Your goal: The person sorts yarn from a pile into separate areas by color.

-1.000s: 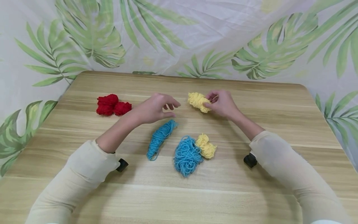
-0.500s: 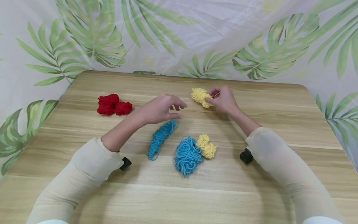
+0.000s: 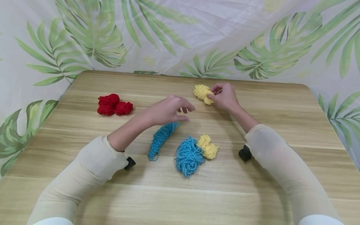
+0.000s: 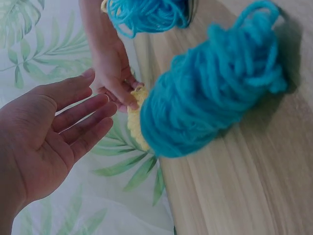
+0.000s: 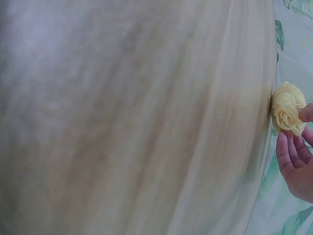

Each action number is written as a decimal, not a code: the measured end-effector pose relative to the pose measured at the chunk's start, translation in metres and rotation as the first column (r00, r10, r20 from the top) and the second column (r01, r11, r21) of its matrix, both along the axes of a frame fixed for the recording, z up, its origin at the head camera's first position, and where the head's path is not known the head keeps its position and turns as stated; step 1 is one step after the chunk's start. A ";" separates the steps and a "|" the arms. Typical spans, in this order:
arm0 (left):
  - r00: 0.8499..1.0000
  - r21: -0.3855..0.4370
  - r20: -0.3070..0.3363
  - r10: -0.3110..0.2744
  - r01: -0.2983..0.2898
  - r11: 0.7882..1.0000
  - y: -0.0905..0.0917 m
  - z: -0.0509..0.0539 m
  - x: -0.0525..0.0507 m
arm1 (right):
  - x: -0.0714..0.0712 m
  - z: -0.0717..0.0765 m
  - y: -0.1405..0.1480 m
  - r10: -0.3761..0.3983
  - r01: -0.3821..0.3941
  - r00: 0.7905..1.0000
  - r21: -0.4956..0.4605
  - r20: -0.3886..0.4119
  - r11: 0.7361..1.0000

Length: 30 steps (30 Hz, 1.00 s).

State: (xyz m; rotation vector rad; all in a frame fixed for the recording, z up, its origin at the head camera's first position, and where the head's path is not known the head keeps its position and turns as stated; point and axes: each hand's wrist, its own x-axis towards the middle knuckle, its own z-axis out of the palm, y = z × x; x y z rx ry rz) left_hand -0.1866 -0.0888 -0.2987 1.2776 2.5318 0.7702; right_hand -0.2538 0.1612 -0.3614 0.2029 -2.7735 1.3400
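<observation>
Near the table's back edge, my right hand (image 3: 226, 97) pinches a skein of yellow yarn (image 3: 203, 93) by its right end. The right wrist view also has this yellow skein (image 5: 287, 108), with thumb and fingers at its end. My left hand (image 3: 171, 110) hovers over the middle of the table, fingers loosely bent and nothing in them. Below it lies a long twisted skein of blue yarn (image 3: 161, 141); in the left wrist view that blue skein (image 4: 210, 88) is apart from the open left palm (image 4: 44, 142).
A looser blue yarn bundle (image 3: 188, 157) lies at the middle, touching a small yellow yarn bundle (image 3: 208, 147). Several red yarn bundles (image 3: 113, 105) sit together at the back left. A leaf-patterned cloth (image 3: 168, 37) hangs behind the wooden table (image 3: 180, 203).
The right hand has carried the yellow skein slightly away and to the right, toward the back edge. The left hand has drifted right. The other yarn bundles lie as before.
</observation>
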 end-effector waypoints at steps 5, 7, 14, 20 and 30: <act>1.000 -0.031 0.016 -0.026 0.027 0.999 0.008 -0.004 0.001 | -0.004 -0.002 -0.001 -0.003 0.003 1.000 0.001 -0.022 1.000; 0.999 -0.022 0.016 -0.041 0.042 0.999 0.010 -0.005 0.002 | -0.005 -0.003 -0.001 -0.003 0.003 1.000 -0.003 -0.027 1.000; 0.995 -0.004 0.035 -0.098 0.098 0.995 0.019 -0.008 0.003 | -0.009 -0.005 0.000 0.000 0.000 1.000 -0.003 -0.017 1.000; 0.989 0.000 0.060 -0.132 0.132 0.991 0.024 -0.010 0.005 | -0.011 -0.005 -0.001 -0.014 0.014 1.000 0.008 -0.023 1.000; 0.978 0.001 0.119 -0.169 0.170 0.985 0.031 -0.011 0.009 | -0.012 -0.006 -0.001 -0.008 0.009 1.000 0.023 -0.024 1.000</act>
